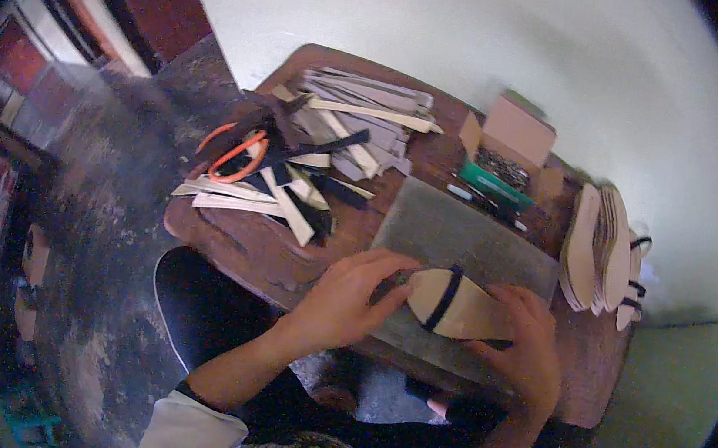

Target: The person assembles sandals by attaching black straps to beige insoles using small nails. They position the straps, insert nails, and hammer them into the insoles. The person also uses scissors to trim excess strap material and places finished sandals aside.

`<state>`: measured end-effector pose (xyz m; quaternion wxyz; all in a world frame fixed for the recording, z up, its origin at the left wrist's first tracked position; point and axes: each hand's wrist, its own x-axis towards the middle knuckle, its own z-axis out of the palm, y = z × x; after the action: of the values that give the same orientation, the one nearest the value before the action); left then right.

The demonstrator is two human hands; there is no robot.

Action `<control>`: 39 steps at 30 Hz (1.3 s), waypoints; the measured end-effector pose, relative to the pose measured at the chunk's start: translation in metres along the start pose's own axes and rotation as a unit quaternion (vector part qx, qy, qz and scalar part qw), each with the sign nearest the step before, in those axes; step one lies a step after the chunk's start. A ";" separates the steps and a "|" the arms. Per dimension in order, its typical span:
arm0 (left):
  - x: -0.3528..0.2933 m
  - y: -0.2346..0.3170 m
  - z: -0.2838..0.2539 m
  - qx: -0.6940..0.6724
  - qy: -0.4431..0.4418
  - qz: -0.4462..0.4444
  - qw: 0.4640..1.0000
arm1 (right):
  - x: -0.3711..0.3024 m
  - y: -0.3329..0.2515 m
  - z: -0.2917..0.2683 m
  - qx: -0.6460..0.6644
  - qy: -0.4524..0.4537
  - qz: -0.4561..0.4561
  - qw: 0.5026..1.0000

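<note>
Over a dark grey board (pixel 425 218) on the table lies a beige sandal sole (pixel 476 313) with one narrow black strap (pixel 446 299) across it. My right hand (pixel 526 342) grips its right end, the thumb on the near side and the fingers along the far side. At the opposite end, my left hand (pixel 342 301) has its thumb and forefinger closed about the sole's left tip. The sole's right end is partly hidden under my right hand.
Orange-handled scissors (pixel 238 163) rest among cream and black strips (pixel 291 208) on the left. Behind are stacked grey strips (pixel 368 94). An open cardboard box (pixel 517 131) of small dark pieces stands at the back, near pens (pixel 460 192). Stacked soles (pixel 610 250) stand at the right edge.
</note>
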<state>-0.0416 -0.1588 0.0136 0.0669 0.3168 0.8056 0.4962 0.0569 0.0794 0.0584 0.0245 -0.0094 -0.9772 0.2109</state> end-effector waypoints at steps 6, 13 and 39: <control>-0.034 -0.030 -0.044 -0.059 0.111 -0.086 0.988 | 0.021 -0.074 0.004 0.118 0.043 0.002 0.992; -0.042 -0.051 -0.088 -0.156 0.266 -0.220 0.925 | 0.098 -0.145 0.092 0.201 -0.023 -0.087 0.975; 0.010 -0.094 -0.188 0.341 0.218 -0.226 0.886 | 0.244 -0.183 0.146 0.110 0.120 -0.083 0.983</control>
<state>-0.1708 -0.3241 0.0298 -0.1125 0.0135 0.9690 0.2195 -0.1963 -0.1400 0.0116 0.1601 0.0490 -0.9352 0.3121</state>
